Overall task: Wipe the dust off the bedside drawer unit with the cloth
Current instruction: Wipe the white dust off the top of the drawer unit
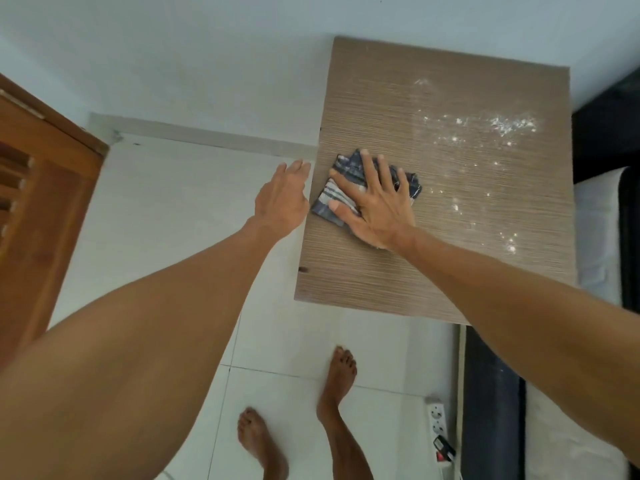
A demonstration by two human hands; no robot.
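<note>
The bedside drawer unit (450, 237) shows its brown wood-grain top from above. White dust (498, 126) is scattered over its right half. A folded blue and white striped cloth (341, 187) lies near the top's left edge. My right hand (375, 206) presses flat on the cloth with fingers spread. My left hand (282, 199) hovers just off the unit's left edge, fingers together and extended, holding nothing.
A white wall runs behind the unit. A wooden door (38, 202) stands at the left. White floor tiles (277, 344) hold my bare feet (341, 372). A power strip (438, 431) lies on the floor beside a dark bed frame (491, 393) at the right.
</note>
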